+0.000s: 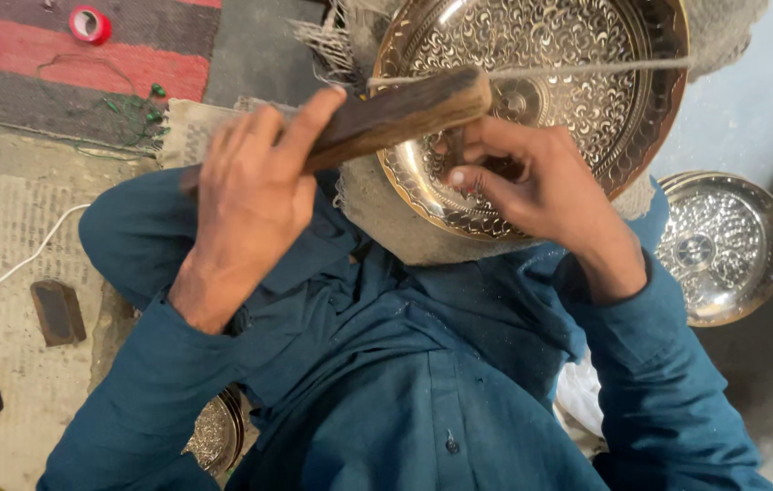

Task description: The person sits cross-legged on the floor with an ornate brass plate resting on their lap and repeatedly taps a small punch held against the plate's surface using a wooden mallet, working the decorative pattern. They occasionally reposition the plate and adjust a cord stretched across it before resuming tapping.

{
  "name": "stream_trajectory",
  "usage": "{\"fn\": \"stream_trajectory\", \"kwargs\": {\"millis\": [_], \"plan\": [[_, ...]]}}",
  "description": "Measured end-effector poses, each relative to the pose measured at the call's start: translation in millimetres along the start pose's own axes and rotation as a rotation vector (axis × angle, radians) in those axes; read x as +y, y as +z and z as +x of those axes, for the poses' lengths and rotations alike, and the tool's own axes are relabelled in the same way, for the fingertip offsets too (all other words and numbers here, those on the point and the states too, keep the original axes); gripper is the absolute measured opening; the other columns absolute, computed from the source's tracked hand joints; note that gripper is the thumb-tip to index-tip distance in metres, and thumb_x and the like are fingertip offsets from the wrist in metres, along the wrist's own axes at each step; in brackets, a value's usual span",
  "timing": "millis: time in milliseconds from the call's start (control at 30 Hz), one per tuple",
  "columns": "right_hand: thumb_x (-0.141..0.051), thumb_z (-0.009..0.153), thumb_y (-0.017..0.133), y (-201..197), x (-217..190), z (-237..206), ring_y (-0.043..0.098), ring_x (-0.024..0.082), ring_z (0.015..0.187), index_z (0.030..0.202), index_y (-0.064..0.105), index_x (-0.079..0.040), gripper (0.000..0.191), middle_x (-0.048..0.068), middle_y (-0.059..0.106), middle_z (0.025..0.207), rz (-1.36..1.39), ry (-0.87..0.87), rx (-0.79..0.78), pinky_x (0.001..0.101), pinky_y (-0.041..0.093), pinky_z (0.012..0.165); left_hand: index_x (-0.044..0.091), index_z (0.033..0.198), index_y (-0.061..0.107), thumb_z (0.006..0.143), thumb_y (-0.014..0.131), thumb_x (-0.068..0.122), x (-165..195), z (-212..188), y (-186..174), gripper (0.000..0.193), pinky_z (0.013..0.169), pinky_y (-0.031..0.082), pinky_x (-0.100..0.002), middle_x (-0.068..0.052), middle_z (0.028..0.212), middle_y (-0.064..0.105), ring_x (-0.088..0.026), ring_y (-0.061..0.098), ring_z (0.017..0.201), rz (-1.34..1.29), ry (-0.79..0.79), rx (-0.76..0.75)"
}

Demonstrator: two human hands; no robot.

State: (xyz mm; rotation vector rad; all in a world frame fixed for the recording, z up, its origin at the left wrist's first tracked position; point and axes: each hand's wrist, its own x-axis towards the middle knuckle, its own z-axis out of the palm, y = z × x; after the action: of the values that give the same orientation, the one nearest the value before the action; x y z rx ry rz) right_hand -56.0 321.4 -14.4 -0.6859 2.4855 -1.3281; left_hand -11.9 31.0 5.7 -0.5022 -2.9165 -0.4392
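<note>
A wooden stick [396,116] is gripped by the left hand [255,195], fingers curled around its lower part and the index finger laid along its top side. The stick is held tilted, its thicker end lying over the rim of an engraved brass plate [587,100]. A thin taut string [568,68] is seen running from the stick's upper end across the plate towards the right.

The right hand [532,186] is placed on the plate's lower face, fingers bent inwards and pinched narrow over a small dark object; what is held cannot be told. The plate is propped on a coarse cloth [396,232] over the lap, at the top centre of the view.

A second engraved plate [727,245] is noted on the floor at right, well apart from the first. A third [214,436] shows partly beneath the left sleeve. A roll of red tape [89,25] lies on a striped mat [59,64], a dark block [57,312] at left.
</note>
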Motion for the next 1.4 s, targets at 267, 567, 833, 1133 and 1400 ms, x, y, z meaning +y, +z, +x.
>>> {"fn": "stream_trajectory", "kwargs": {"millis": [267, 567, 833, 1133, 1400], "plan": [[-0.007, 0.099, 0.070, 0.6, -1.4, 1.6, 0.076, 0.011, 0.091, 0.120, 0.068, -0.005, 0.022, 0.004, 0.078, 0.100, 0.139, -0.090, -0.055, 0.0269, 0.063, 0.078, 0.017, 0.149, 0.049, 0.080, 0.070, -0.001, -3.1, -5.0, 1.4, 0.074, 0.091, 0.053, -0.051, -0.020, 0.109, 0.066, -0.043, 0.065, 0.103, -0.108, -0.035, 0.034], [-0.005, 0.095, 0.075, -6.3, -1.2, -0.5, 0.076, 0.019, 0.097, 0.124, 0.062, 0.001, 0.033, 0.011, 0.075, 0.100, -0.001, -0.112, -0.023, 0.0312, 0.059, 0.079, 0.008, 0.142, 0.045, 0.089, 0.066, 0.002, 13.3, -41.9, 19.4, 0.057, 0.081, 0.060, -0.038, -0.013, 0.094, 0.073, -0.029, 0.078, 0.092, -0.681, -0.401, 0.018], [-0.009, 0.097, 0.077, -8.2, 0.7, 2.1, 0.077, 0.019, 0.091, 0.119, 0.064, -0.003, 0.027, 0.010, 0.076, 0.101, -0.012, -0.178, -0.065, 0.0310, 0.060, 0.075, 0.009, 0.145, 0.043, 0.085, 0.066, -0.001, 37.2, -54.1, 37.9, 0.066, 0.082, 0.058, -0.038, -0.012, 0.092, 0.069, -0.026, 0.074, 0.088, -0.802, -0.483, 0.009], [-0.012, 0.094, 0.079, -5.0, 2.7, 5.8, 0.076, 0.018, 0.083, 0.121, 0.065, -0.002, 0.031, 0.009, 0.078, 0.097, -0.029, -0.144, -0.032, 0.0310, 0.059, 0.069, 0.014, 0.151, 0.039, 0.088, 0.066, -0.003, 31.2, -31.7, 12.9, 0.071, 0.100, 0.057, -0.043, -0.022, 0.129, 0.067, -0.041, 0.069, 0.123, -0.558, -0.304, 0.142], [-0.012, 0.096, 0.078, -3.9, 10.8, 8.8, 0.076, 0.016, 0.077, 0.118, 0.068, -0.005, 0.025, 0.008, 0.079, 0.097, -0.034, -0.185, -0.046, 0.0293, 0.060, 0.067, 0.023, 0.153, 0.040, 0.081, 0.071, -0.005, 26.1, -13.2, -6.9, 0.083, 0.094, 0.053, -0.052, -0.019, 0.108, 0.065, -0.043, 0.067, 0.106, -0.125, -0.122, 0.020]]}}
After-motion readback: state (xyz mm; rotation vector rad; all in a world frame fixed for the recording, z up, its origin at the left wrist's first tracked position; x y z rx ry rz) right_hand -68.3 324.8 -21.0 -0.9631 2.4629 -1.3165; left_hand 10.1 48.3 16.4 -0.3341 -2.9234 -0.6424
